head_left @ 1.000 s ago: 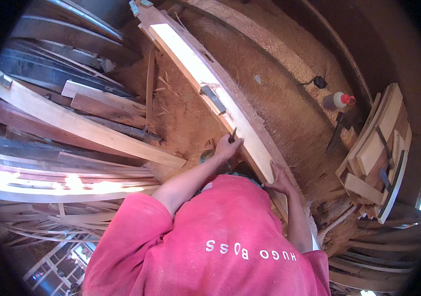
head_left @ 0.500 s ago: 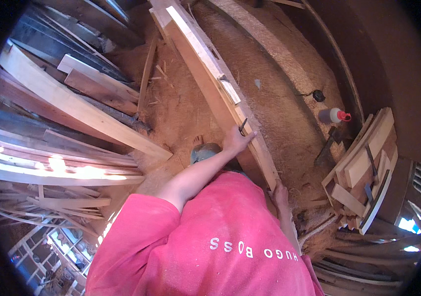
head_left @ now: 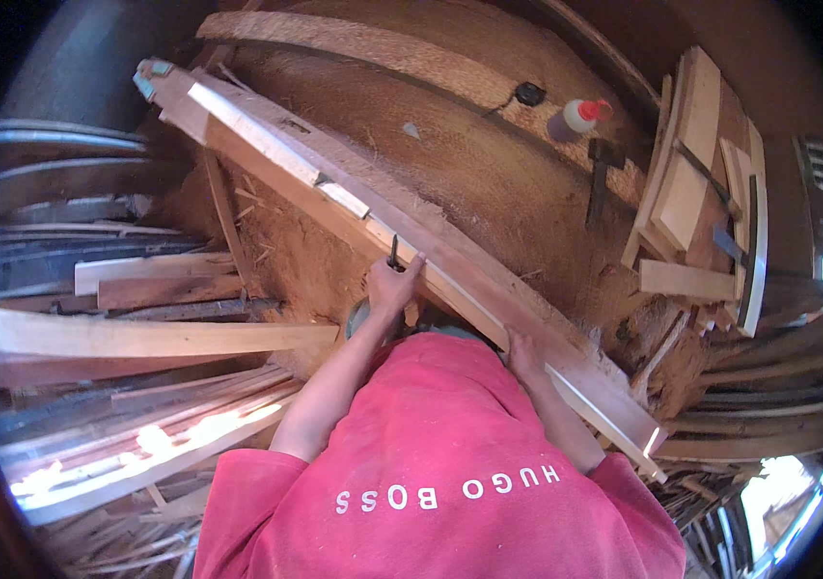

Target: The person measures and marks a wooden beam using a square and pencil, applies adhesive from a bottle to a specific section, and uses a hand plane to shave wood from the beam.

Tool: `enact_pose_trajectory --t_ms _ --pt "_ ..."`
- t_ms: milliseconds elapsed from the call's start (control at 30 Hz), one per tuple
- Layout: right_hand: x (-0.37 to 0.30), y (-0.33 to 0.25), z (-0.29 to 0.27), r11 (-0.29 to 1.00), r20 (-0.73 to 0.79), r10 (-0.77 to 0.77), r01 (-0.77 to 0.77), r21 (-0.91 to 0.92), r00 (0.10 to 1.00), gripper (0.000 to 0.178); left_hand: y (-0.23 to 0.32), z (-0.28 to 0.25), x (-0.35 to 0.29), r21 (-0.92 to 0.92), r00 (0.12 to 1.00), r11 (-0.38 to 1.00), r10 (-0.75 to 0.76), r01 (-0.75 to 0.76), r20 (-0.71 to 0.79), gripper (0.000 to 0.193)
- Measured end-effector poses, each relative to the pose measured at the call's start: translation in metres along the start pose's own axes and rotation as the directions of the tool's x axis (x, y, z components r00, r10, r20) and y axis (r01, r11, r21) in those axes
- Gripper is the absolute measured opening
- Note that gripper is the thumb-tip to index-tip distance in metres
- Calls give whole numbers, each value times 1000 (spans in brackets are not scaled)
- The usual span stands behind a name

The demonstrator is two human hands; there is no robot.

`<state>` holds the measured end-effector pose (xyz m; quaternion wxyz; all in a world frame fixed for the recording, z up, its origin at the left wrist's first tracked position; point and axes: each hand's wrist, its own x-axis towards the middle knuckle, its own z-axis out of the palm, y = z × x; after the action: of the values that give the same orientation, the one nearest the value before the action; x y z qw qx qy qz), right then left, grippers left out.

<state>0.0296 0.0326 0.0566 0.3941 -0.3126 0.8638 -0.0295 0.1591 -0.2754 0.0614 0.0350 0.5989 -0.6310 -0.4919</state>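
Note:
In front of me a thin pale wooden strip lies along a long reddish-brown wooden beam, which runs from far left to near right. My left hand is closed at the strip's near side, with its thumb reaching over the wood. A thin, dark, pencil-like stick stands up from its fingers. Farther right, my right hand is closed on the edge of the wooden strip, with some fingertips hidden. A small pale block sits on the strip beyond my left hand.
A bottle with a red cap, a black coil and a hammer lie beyond the beam. Stacked wood offcuts stand at right. Long planks fill the left side. Sawdust covers the ground.
My view has turned to the right, so the beam now slants more across it and its near end shows. Both hands stay on the wood, and the dark stick remains in my left hand.

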Motion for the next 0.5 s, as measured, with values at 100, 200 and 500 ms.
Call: enact_pose_trajectory --t_ms 100,200,500 --pt "-3 -2 -12 1000 45 10 -9 -20 999 58 -6 1 -2 58 1000 998 -15 15 2 60" --pt "-4 -12 -38 996 -39 4 -7 -87 999 62 3 1 -4 30 998 998 55 -54 -10 62" --pt "215 -58 -29 806 -144 -233 274 525 962 35 0 -11 -3 160 997 984 -74 71 10 63"
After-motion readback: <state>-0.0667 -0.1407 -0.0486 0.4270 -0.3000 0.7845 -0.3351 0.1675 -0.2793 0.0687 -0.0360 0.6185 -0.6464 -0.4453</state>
